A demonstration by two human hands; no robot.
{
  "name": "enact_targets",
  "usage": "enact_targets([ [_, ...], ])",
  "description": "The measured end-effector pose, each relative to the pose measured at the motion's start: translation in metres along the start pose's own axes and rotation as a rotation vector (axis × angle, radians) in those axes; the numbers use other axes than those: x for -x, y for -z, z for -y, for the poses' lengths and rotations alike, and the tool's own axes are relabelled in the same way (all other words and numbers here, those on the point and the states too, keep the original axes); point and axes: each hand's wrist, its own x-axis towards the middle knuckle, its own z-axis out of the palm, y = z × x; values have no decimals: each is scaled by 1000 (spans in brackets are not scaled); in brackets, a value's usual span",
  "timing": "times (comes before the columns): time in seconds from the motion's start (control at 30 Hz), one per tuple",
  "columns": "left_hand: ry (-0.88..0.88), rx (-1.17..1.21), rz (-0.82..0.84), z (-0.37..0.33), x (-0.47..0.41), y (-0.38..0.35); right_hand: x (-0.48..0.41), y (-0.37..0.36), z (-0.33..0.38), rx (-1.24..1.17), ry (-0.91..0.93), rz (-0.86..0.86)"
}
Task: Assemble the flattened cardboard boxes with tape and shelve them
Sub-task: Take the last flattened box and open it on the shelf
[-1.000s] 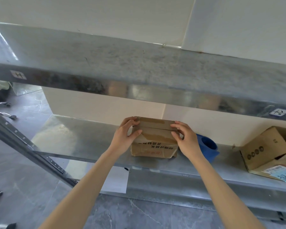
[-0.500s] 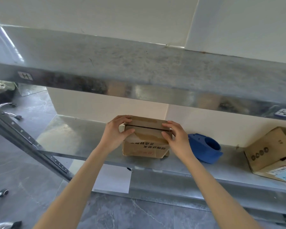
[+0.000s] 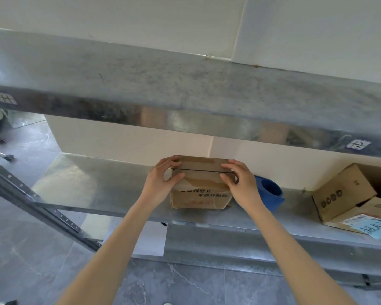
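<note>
Both sides of the box are clamped: left hand grips its left top edge, right hand its right, on the shelf.

Both bare forearms are reaching up and forward, side by side. The left hand is gripping the left end of the cardboard box, fingers curling over its top and thumb pressing its front, while the right hand is gripping the right end likewise.
</note>
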Motion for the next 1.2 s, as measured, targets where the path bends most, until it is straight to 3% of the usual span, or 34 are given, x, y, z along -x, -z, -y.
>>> enact_targets([
  [0.73,-12,-41,23,15,-1,15,0,-24,-5,-73,-3,72],
  [0.93,-14,53,-40,9,-3,37,-3,-23,17,-110,52,55],
  [1.07,-59,-37,-74,5,-11,65,-1,-36,34,-159,70,71],
  [1.2,23,6,-66,13,1,61,2,-44,37,-72,86,105],
])
